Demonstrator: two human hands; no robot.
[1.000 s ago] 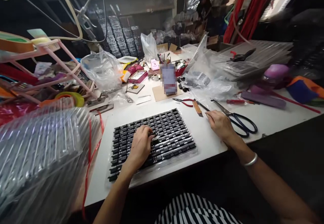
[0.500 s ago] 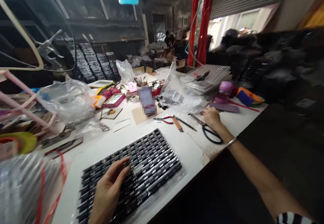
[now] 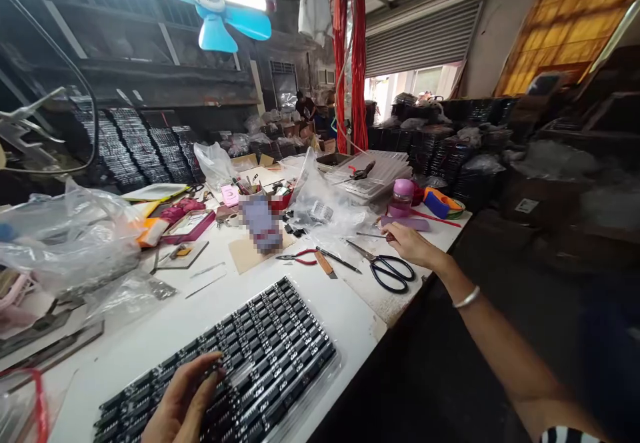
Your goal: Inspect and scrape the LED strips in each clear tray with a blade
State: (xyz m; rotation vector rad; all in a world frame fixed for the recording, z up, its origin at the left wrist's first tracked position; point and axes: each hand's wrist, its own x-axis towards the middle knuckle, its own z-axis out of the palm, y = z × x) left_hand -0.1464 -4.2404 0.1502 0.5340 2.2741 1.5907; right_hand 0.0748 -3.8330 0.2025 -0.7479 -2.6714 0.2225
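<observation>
Rows of small black parts fill a clear tray [image 3: 280, 343] on the white table. Over its lower left part is my left hand [image 3: 187, 396], thumb and forefinger curled towards each other at a small dark piece I cannot make out. My right hand [image 3: 407, 243] reaches to the table's right side, its fingers pinched at a thin metal tool [image 3: 370, 234] beside a purple case [image 3: 410, 223]. Scissors with dark blue handles [image 3: 393, 273] lie just below that hand. Red-handled pliers [image 3: 300, 257], a black pen-like tool [image 3: 345, 263] and an orange-handled blade [image 3: 325, 264] lie between the hands.
Crumpled clear plastic bags [image 3: 320, 206] lie mid-table and at left. Stacked clear trays [image 3: 375, 176], a pink-lidded bottle [image 3: 403, 197] and a tape roll [image 3: 443, 203] stand at the back right. A person [image 3: 305, 106] is far behind. The table edge [image 3: 350, 389] runs along the right.
The view has turned right and up, so the table's contents appear further left and lower. More of the scissors shows beside my right hand. My left hand stays over the black parts.
</observation>
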